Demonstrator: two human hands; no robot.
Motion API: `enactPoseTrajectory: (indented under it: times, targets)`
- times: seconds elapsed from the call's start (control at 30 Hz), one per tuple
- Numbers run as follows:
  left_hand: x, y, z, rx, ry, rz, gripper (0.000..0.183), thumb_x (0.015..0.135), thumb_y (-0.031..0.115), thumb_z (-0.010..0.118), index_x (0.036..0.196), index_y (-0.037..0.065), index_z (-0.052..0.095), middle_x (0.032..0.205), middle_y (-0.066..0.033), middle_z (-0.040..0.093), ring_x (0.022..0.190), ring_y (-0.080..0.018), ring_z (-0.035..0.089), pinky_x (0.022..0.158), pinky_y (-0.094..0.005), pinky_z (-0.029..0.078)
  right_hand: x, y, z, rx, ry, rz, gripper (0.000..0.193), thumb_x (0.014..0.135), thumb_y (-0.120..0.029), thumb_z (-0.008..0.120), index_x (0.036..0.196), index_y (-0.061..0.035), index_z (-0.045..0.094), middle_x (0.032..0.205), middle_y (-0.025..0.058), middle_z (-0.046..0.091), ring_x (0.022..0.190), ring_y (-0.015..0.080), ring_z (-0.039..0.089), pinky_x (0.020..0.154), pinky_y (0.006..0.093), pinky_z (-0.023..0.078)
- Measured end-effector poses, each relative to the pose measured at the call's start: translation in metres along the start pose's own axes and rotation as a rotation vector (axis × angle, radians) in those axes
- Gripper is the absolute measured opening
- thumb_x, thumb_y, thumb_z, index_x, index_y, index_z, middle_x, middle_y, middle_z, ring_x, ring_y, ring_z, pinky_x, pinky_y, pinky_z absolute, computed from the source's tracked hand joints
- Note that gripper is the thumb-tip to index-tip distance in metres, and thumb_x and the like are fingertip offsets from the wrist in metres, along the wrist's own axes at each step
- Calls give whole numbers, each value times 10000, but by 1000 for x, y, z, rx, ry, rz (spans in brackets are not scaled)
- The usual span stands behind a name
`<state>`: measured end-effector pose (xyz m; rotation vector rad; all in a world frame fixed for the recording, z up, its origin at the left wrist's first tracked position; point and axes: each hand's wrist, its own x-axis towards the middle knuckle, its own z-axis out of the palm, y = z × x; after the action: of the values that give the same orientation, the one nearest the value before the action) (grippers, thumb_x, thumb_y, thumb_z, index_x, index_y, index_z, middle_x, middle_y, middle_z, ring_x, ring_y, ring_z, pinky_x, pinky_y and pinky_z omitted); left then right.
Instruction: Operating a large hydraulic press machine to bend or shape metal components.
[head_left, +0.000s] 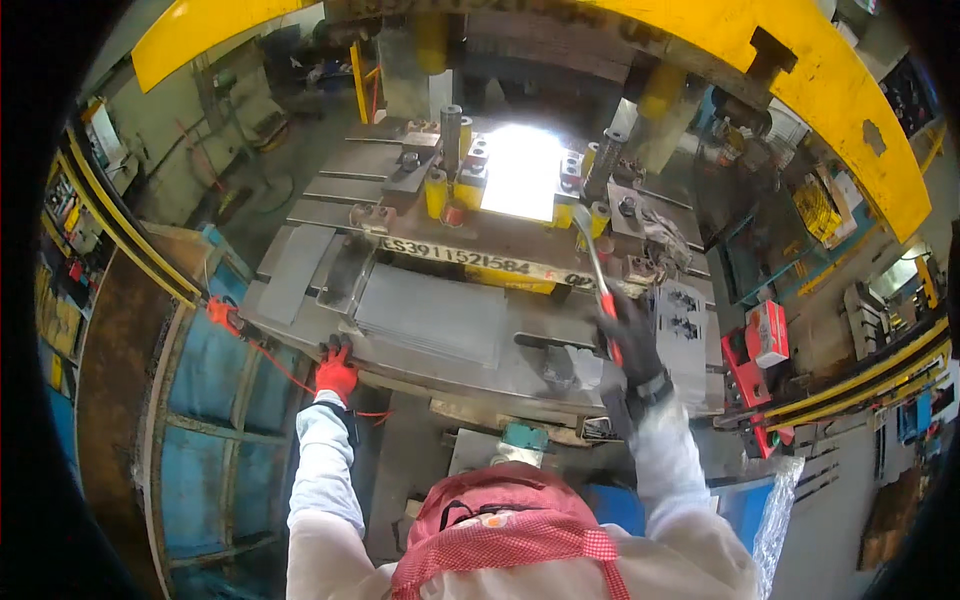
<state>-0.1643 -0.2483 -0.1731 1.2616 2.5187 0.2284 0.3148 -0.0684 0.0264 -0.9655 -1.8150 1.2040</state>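
Note:
My right hand (634,345), in a dark glove, is closed round the red handle of a long tool (598,268). Its metal shaft reaches up toward the die, ending in a pale, slightly curved tip beside a yellow post; its exact kind is unclear. My left hand (336,372), in a red glove with dark fingertips, lies on the front edge of the press bed with its fingers apart. Between my hands lies a stack of flat grey metal sheets (430,312). Farther back, a bright, glaring plate (524,175) sits among the yellow posts of the die (470,245).
Grey sheets (300,272) lie at the bed's left; sheets with dark cut-outs (684,315) lie right. A grey block (573,368) sits near my right hand. A yellow press frame (850,110) arches overhead. A red cable (275,360) hangs at the left front; a red-white box (767,333) stands right.

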Motion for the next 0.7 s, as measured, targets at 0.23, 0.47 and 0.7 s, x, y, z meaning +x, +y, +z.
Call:
enactPoseTrajectory:
  times: [0.23,0.47,0.7]
  targets:
    - [-61,53,-27,-123,458,-112,580,830,253,553,1368,170,350,1407,-174,305,1289,-367,291,1045,-449,279,226,12,14,252,-202,60,320,878,-250,520,1110,-31,534,786,69,608,669,166,581,627,289,468]
    - [-70,215,-85,-641,489,330,625,822,161,591,1382,111,318,1410,-183,296,1294,-319,305,1039,-374,298,90,1,1,259,79,-151,364,845,-248,548,1142,-41,512,926,52,594,723,113,544,618,264,450]
    - [20,339,-61,-1442,-85,702,436,899,246,538,1311,148,436,1150,-50,542,990,-154,527,845,-313,430,-131,63,-16,363,91,447,586,864,-194,555,1378,-61,309,914,43,574,663,89,497,573,245,421]
